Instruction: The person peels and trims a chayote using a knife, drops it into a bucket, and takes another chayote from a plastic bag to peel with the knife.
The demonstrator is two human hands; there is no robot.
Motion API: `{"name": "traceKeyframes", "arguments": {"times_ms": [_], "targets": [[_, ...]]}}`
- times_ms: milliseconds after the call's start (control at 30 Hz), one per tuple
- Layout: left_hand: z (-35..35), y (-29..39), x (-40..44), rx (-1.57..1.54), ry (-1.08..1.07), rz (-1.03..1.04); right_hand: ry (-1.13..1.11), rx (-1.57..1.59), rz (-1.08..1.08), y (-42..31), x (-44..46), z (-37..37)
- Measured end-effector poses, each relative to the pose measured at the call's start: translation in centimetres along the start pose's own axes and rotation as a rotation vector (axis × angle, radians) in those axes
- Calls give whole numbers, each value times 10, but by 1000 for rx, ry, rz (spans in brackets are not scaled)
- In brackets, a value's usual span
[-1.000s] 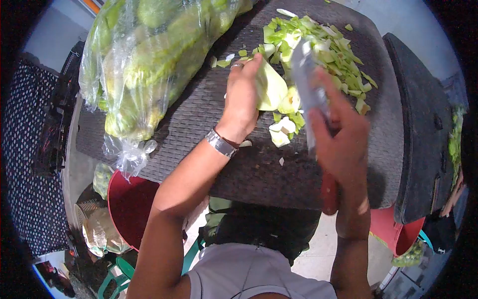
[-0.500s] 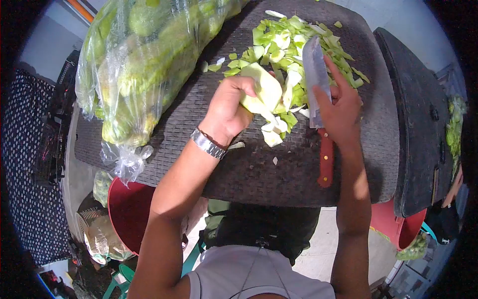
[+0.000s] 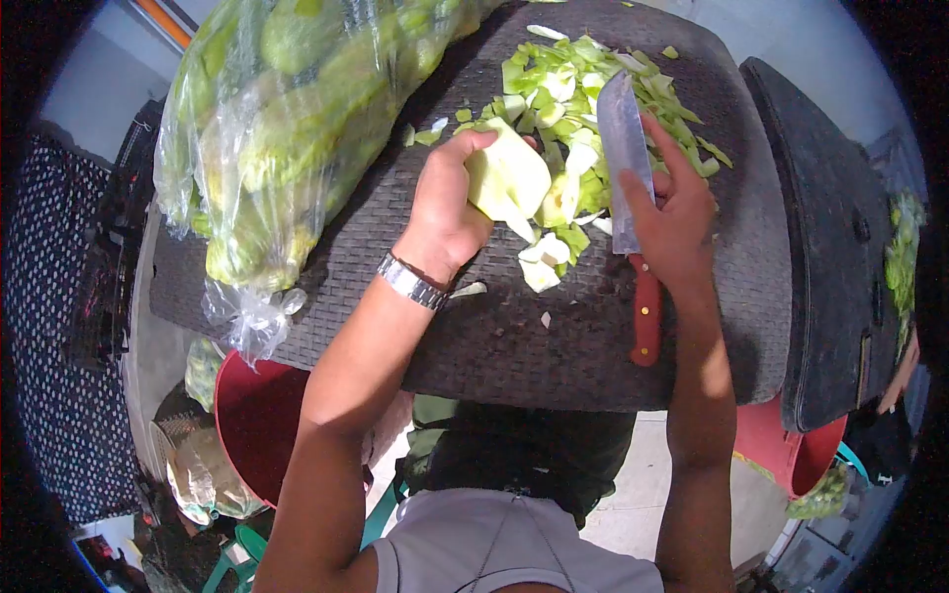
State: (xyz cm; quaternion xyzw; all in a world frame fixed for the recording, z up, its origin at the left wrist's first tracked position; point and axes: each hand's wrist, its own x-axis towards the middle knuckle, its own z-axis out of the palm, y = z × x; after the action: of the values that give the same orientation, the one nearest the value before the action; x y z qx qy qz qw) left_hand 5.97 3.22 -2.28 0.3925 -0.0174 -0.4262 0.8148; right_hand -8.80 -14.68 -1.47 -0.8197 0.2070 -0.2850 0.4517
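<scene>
A peeled pale-green fruit [image 3: 509, 178] rests in my left hand [image 3: 453, 198], thumb over its near side and fingers mostly hidden behind it. My right hand [image 3: 677, 217] grips a knife [image 3: 623, 148] by its broad blade, thumb on the flat side. Its red-brown handle points back toward my body. Between and beyond the hands lies a heap of green peelings and pale slices [image 3: 568, 84]. A few larger pale pieces [image 3: 542, 262] sit at the near end of that heap.
A clear plastic bag of green fruit [image 3: 287, 138] lies along the left of the dark woven tabletop [image 3: 494, 356]. Red tubs [image 3: 252, 415] stand below, left and right. At the right edge is a black padded panel [image 3: 825, 237].
My left hand has turned the fruit so that more of its pale, broad face shows. The knife and my right hand have barely shifted.
</scene>
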Motion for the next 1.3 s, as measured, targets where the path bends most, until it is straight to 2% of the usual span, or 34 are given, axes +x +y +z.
{"name": "traceKeyframes", "arguments": {"times_ms": [33, 133, 200, 233, 333, 367, 400, 433, 500, 633, 700, 800, 833, 933, 1033, 1133, 1233, 1300], "targets": [[2, 0, 0, -7, 49, -6, 5, 4, -5, 1, 0, 0], [-8, -6, 4, 209, -72, 162, 3, -47, -2, 2, 0, 1], [-14, -1, 4, 99, -170, 130, -21, -168, 28, -5, 0, -4], [-13, 1, 3, 43, -219, 113, -23, -93, 35, -2, 0, -2], [5, 1, -2, 14, 82, 267, -69, 63, 48, -3, -2, 2], [2, 1, 3, 53, 94, 346, -113, 70, 48, -11, -7, 2], [3, 1, 2, 28, 108, 365, -156, 78, 48, -17, -9, 1], [6, 0, 0, 4, 122, 384, -176, 137, -74, -11, -11, 9], [10, -2, -3, -36, 139, 389, -312, 74, -66, -26, -19, 8], [7, -2, 0, -57, 89, 330, -212, -115, -79, -15, -16, 8], [6, 0, -1, -53, 42, 288, -180, -20, 49, -13, -8, -5], [11, 2, -7, -20, -13, 220, -124, 661, 384, -21, 0, -20], [11, 2, -8, 15, -31, 199, -120, 865, 337, -14, 4, -20], [7, 0, -5, 146, -52, 178, 89, 1100, 540, 2, 12, -25], [9, -4, -4, 134, -80, 187, -91, 1338, 624, 37, 24, -34], [13, -3, -7, 74, -162, 129, -143, 1390, 520, 34, 24, -37], [16, -1, -11, 28, -250, 64, 36, 1497, 380, -11, 20, -57], [15, 0, -12, 75, -244, 63, 156, 1330, 558, -69, 8, -38]]}}
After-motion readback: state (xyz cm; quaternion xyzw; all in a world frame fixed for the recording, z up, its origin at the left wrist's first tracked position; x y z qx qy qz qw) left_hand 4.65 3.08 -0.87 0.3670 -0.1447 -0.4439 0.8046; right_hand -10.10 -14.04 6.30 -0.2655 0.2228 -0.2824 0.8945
